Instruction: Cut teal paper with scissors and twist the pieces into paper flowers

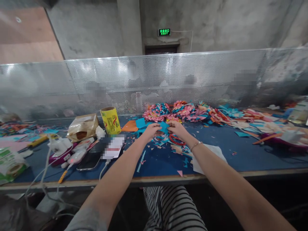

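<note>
Between my two hands is a small piece of blue paper, held up over the table. My left hand pinches its left side, and my right hand grips its right side with closed fingers. Under the right hand lies a pair of scissors with red handles, partly hidden by the hand. Paper scraps in blue, pink and orange are strewn below both hands. Just beyond them sit bunches of pink and blue paper flowers. An orange paper sheet lies to the left.
A yellow cardboard tube and an opened brown packet stand at left, near two phones with cables. White paper lies beneath my right forearm. A perforated metal screen closes off the table's back. More cut paper is heaped at right.
</note>
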The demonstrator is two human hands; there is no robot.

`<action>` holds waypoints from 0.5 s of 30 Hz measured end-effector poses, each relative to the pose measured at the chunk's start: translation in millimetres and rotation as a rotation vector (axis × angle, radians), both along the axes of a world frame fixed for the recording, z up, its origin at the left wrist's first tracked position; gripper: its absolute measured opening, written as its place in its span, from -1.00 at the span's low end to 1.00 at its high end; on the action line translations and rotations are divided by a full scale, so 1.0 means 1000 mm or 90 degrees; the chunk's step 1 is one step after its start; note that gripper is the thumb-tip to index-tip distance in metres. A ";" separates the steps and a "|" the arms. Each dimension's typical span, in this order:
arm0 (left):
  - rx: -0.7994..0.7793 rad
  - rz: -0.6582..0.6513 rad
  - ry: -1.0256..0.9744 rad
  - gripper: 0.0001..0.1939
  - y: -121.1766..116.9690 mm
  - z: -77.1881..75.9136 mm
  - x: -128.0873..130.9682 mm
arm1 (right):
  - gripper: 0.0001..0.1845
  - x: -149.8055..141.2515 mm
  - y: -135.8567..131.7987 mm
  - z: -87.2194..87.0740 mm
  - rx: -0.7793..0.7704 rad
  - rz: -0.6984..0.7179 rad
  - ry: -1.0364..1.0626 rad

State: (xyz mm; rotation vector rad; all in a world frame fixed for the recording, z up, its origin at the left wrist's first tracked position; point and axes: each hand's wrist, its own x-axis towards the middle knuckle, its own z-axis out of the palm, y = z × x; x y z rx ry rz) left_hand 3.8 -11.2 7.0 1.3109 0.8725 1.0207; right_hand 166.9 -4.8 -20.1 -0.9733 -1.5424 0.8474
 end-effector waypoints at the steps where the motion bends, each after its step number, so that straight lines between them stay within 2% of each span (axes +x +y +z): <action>1: 0.022 0.003 0.006 -0.82 0.000 -0.001 0.000 | -0.75 0.000 0.001 -0.001 0.016 -0.010 -0.024; 6: 0.072 -0.015 0.016 -0.89 0.001 -0.003 0.001 | -0.69 -0.001 0.003 -0.003 0.090 -0.028 -0.069; 11: 0.013 0.008 -0.020 -0.83 0.001 -0.001 0.001 | -0.70 0.000 0.002 -0.002 0.086 -0.006 -0.072; 15: -0.021 -0.006 -0.056 -0.76 -0.001 0.002 -0.002 | -0.74 0.001 0.002 -0.004 0.060 -0.002 -0.054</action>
